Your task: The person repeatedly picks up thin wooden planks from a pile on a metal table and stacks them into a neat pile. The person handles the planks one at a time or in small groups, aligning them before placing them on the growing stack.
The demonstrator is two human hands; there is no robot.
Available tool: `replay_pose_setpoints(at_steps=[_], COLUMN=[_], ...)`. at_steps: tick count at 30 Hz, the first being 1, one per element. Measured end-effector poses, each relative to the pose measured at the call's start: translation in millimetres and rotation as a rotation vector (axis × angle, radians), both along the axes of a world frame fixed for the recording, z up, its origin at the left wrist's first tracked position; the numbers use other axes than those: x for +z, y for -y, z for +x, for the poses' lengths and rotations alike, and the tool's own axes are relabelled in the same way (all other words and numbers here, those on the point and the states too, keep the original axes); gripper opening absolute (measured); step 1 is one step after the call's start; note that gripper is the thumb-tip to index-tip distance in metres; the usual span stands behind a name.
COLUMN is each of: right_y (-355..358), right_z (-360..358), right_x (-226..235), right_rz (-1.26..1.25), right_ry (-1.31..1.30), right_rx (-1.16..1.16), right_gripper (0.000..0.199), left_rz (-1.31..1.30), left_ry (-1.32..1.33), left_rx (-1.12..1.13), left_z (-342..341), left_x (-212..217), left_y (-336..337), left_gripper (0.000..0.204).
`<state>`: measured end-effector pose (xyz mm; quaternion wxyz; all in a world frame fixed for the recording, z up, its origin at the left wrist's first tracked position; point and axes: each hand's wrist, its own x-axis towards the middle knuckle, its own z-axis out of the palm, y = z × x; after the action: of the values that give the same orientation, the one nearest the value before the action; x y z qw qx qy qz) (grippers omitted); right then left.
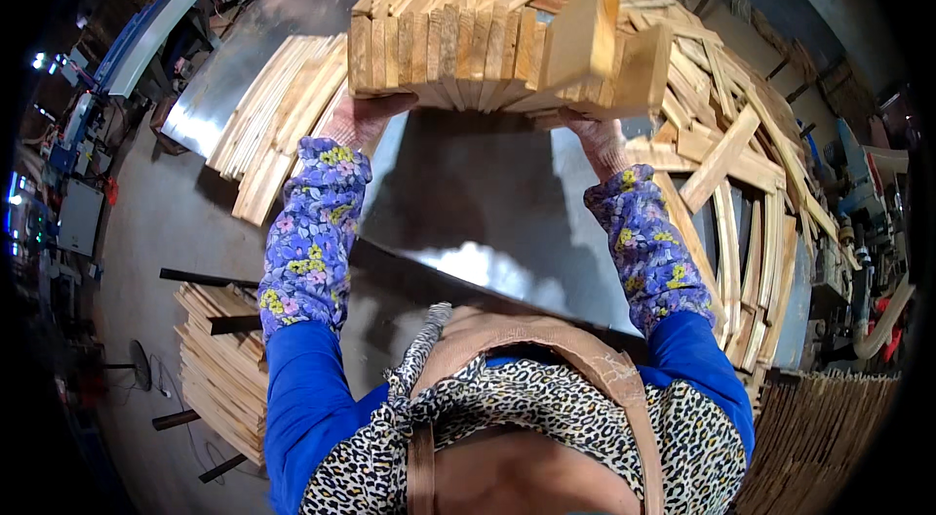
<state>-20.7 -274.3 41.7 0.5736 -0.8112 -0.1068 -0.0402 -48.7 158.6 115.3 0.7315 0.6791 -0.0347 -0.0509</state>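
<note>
Both my hands grip the near edge of a row of short wooden boards [439, 47] packed side by side over the metal table [468, 183]. My left hand [369, 117] is closed at the left end of the row, its fingers partly under the wood. At the right end my right hand [595, 137] holds the underside, with most of its fingers hidden behind the boards. One board [583, 27] near the right end tilts and stands higher than its neighbours. Floral sleeve covers wrap both my forearms.
Long slats [278, 115] lie stacked left of the row. A jumbled heap of wood strips [721, 154] covers the table's right side. Another wood stack [219, 369] sits low at the left beside dark bars. Machines [156, 37] stand at the far left.
</note>
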Motion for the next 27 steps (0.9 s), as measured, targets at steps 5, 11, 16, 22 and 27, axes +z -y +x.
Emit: replay_pose_setpoints(at_steps=[5,11,16,22,27], right_y=[16.1,-19.4,-60.6,-21.9,-81.0], right_z=[-89.1,-134.7,-204.2,-107.1,103.3], right_x=[-39.5,-36.4,-96.9,-134.5,-127.5], right_rz=[0.338,-0.082,-0.622,-0.42,-0.468], right_ry=[-0.311,-0.432,-0.235,-0.221,0.399], right_rx=[-0.1,-0.14,0.147,0.131,0.089], right_gripper=[0.07,0.082,0.089,0.035,0.037], left_rz=[0.344,1.699,1.766,1.601,1.407], left_ry=[0.14,-0.003,0.439,0.123,0.176], left_rx=[-0.139,-0.459,-0.614,-0.014,0.121], left_z=[-25.3,-39.9,-116.1,-120.9,-126.7], left_x=[-68.8,-71.6,-130.4,-107.2,-140.9], left_y=[-16.6,-51.0,-109.8,-43.6,87.9], left_gripper=[0.064,0.064,0.044,0.021,0.062])
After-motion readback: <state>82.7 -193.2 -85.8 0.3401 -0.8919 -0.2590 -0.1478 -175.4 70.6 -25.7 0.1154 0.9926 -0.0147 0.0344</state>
